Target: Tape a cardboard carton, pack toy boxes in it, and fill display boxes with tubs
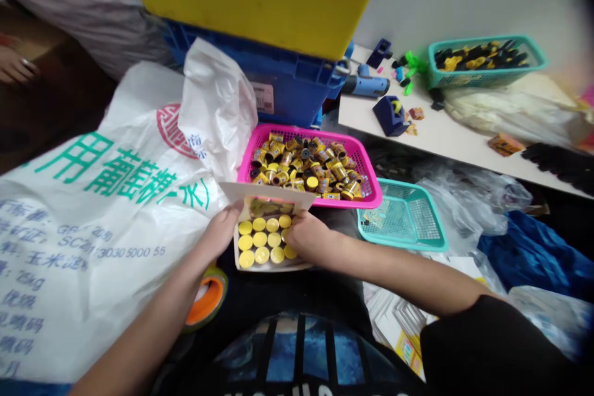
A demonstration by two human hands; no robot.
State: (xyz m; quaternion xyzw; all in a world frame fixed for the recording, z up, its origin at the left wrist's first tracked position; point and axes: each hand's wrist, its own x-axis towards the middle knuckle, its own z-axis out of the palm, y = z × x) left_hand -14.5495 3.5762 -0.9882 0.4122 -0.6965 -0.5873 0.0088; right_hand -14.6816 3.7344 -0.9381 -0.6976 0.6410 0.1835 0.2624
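Observation:
An open cardboard box (237, 246) sits in front of me, with rows of small canisters with round yellow lids (260, 239) standing in it. My left hand (223, 228) grips the box at its left side, by the raised flap. Closed over the right side of the box is my right hand (307, 236), its fingers down among the lids; what they hold is hidden. Just beyond the box, a pink basket (371, 198) holds many loose small yellow-and-black canisters (320, 164), lying in a heap.
A white printed sack (116, 241) spreads out on the left, with a roll of tape (206, 298) near it. To the right are a teal basket (399, 213) and stacked flat cartons (394, 315). Blue crates (288, 86) stand behind; a white table (464, 136) holds another basket (487, 77).

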